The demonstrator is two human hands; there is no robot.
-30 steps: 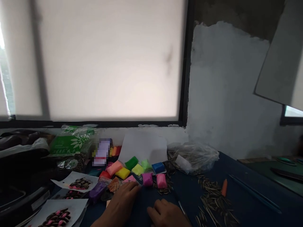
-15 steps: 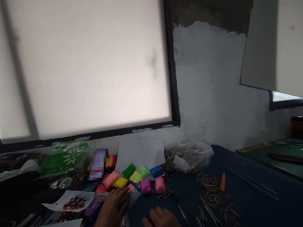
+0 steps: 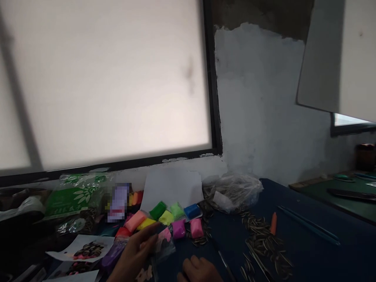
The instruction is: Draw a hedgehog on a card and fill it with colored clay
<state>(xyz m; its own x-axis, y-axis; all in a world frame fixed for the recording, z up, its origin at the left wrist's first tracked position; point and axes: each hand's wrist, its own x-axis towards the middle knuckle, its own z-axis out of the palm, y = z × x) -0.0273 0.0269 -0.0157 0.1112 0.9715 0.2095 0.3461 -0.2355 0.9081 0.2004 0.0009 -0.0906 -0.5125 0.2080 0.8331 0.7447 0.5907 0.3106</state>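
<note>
My left hand is at the lower middle, its finger and thumb apart beside a clear plastic bag with a lump of pink modelling clay. To its right, my right hand rests low on the blue table with fingers curled; anything inside them is hidden. Between and behind the hands are wrapped clay blocks: a magenta one, a pink one, a yellow one and several others. Small pale pieces lie below my left hand. A purple clay pack lies left of that wrist.
Sunflower seeds are scattered at the right, with an orange stick, metal tweezers and blue tweezers. A seed-filled plastic bag sits against the wall. White papers with pink-marked seeds and a green bag are left.
My left hand has shifted left and back toward me, with finger and thumb more spread; the pale pieces beneath now show. My right hand stays nearly in place. The view has shifted slightly.
</note>
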